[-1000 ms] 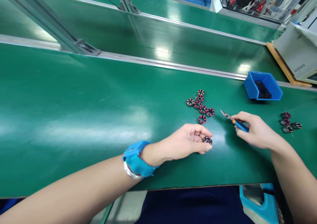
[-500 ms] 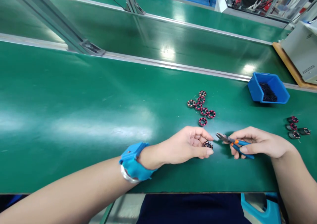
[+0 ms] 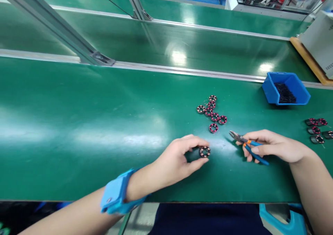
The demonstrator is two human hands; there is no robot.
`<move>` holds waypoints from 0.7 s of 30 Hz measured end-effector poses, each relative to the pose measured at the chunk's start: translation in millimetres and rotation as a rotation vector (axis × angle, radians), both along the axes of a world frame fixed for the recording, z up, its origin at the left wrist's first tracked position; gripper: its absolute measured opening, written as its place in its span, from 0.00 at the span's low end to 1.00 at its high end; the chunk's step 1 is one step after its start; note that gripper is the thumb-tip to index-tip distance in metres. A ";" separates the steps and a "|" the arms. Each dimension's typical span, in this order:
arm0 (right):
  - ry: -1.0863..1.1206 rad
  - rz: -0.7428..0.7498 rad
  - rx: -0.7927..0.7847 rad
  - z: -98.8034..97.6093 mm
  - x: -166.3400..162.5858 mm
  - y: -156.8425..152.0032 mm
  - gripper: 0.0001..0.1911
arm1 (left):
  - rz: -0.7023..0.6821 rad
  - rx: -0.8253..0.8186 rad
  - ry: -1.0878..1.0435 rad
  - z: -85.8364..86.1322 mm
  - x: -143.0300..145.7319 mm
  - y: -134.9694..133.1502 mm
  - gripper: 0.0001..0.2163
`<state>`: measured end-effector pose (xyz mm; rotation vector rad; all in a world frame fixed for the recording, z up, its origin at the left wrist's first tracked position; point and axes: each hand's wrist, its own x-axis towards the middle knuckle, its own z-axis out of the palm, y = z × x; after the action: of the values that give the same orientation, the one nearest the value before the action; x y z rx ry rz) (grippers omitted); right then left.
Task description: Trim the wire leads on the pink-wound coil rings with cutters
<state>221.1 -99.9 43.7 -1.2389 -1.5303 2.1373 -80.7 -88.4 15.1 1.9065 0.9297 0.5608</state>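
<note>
On my far left a blue wrist strap (image 3: 118, 197) wraps my left forearm, which comes in low over the near edge of the green bench (image 3: 78, 131). My left hand (image 3: 177, 160) rests on the bench surface, thumb and forefinger closed on a small ring-shaped stator (image 3: 205, 151) with pink windings; the ring is pinched by its rim at the fingertips, just above or on the bench, I cannot tell which. Just beyond it, further from me, lies a loose cluster of stators (image 3: 212, 112), most touching each other, with the nearest one set a little apart from the rest. To the right of the held ring, my right hand (image 3: 273, 147) is curled around the blue and orange handles of a pair of cutters (image 3: 247, 145); the metal nose points left toward the held ring but stands apart from it, and I cannot tell whether the blades are parted. Further back on the right sits a blue bin (image 3: 286, 89) with dark bits inside, close to the metal rail (image 3: 182, 70) that runs across the bench. At the right edge lies a second group of stators (image 3: 317, 130), well apart from my right hand
</note>
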 end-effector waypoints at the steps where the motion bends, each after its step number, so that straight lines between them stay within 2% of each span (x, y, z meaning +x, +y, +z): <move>1: 0.004 -0.017 0.007 -0.3 2.2 1.1 0.18 | 0.033 0.140 0.049 -2.6 -11.6 0.9 0.09; 3: 0.016 -0.035 0.026 -0.2 5.2 2.6 0.20 | 0.132 0.360 0.139 -7.4 -34.8 5.1 0.10; 5: 0.011 -0.040 0.051 0.7 6.2 3.5 0.21 | 0.257 0.581 0.252 -8.8 -52.0 10.4 0.17; 7: -0.014 -0.044 0.089 2.2 5.6 4.1 0.20 | 0.339 0.779 0.325 -5.8 -56.9 14.5 0.26; 9: -0.042 -0.047 0.120 3.4 4.1 4.7 0.18 | 0.307 0.885 0.335 -0.2 -47.8 16.8 0.28; 12: -0.033 -0.063 0.118 2.9 1.9 5.0 0.16 | 0.063 0.892 0.318 6.7 -17.0 21.9 0.18; 15: -0.012 -0.093 0.100 0.5 0.3 4.3 0.16 | -0.152 0.836 0.389 8.2 12.7 32.3 0.12; 17: -0.031 -0.118 0.091 -0.7 -1.5 3.7 0.15 | -0.201 0.788 0.436 7.3 23.6 37.9 0.10; 21: -0.065 -0.192 0.106 -2.0 -11.1 2.5 0.13 | -0.176 0.737 0.387 7.1 27.4 32.5 0.07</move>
<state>210.0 -97.3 41.7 -1.3703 -1.4630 1.8895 -53.3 -55.9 22.2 2.8054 0.8387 0.4694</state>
